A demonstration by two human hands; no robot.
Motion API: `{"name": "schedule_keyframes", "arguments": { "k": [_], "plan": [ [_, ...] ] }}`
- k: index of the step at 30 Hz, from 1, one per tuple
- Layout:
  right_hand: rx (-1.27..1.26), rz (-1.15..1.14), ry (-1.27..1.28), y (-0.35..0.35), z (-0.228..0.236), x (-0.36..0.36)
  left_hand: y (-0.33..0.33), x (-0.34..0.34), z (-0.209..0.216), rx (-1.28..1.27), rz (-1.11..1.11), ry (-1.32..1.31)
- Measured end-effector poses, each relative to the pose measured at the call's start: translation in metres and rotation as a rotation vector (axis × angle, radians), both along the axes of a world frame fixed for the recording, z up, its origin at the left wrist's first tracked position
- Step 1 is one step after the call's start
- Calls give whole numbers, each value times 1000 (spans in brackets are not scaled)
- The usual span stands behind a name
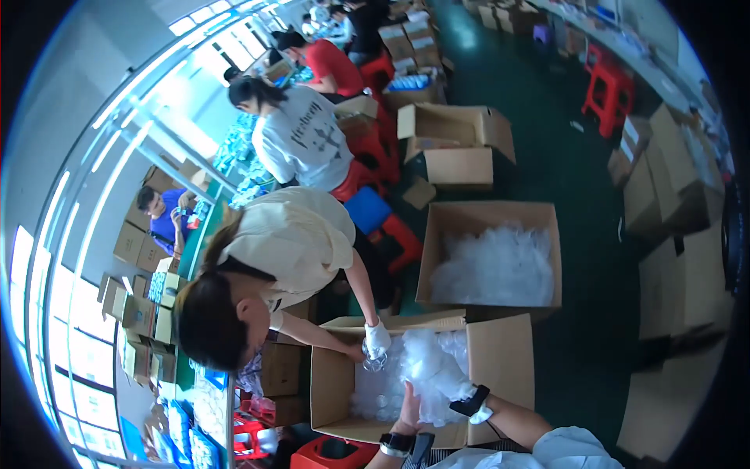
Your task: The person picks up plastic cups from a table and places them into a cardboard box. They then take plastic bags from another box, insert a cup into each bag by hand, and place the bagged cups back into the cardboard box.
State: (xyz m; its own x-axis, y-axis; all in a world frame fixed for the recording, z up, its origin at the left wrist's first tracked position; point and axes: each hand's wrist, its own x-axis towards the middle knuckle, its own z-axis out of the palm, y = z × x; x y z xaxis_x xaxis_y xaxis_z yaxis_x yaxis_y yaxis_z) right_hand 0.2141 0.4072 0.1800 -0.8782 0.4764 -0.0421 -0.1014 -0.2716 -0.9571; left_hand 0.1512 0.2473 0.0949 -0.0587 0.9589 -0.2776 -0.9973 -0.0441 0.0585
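A bundle of clear plastic pieces [423, 352] is between my two hands, above an open cardboard box [500, 375]. My left hand [408, 408], bare, with a dark watch at the wrist, is closed against the bundle's near side. My right hand [455, 383], in a white glove with a black band at the wrist, grips it from the right; its fingers blend into the plastic. More clear round plastic pieces [383, 400] fill the box. At its far left a co-worker bends over, with a white-gloved hand [377, 340] and a bare hand among the pieces.
Beyond stands a second cardboard box [426, 258] with clear plastic in it, and farther off another open box [461, 168]. Red stools [402, 242] line the workbench at left, where other people sit. Flattened cartons [680, 273] lean along the right.
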Motion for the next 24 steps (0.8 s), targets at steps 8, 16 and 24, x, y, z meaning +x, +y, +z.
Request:
{"name": "schedule_keyframes", "arguments": {
  "k": [8,16,24],
  "plan": [
    [1599,368,-50,-71,18,23,-29,37,81,-578,456,309],
    [694,633,141,-142,10,60,-140,47,46,-644,642,465],
    [-85,339,-173,-134,-17,51,-122,48,59,-579,180,1534]
  ]
}}
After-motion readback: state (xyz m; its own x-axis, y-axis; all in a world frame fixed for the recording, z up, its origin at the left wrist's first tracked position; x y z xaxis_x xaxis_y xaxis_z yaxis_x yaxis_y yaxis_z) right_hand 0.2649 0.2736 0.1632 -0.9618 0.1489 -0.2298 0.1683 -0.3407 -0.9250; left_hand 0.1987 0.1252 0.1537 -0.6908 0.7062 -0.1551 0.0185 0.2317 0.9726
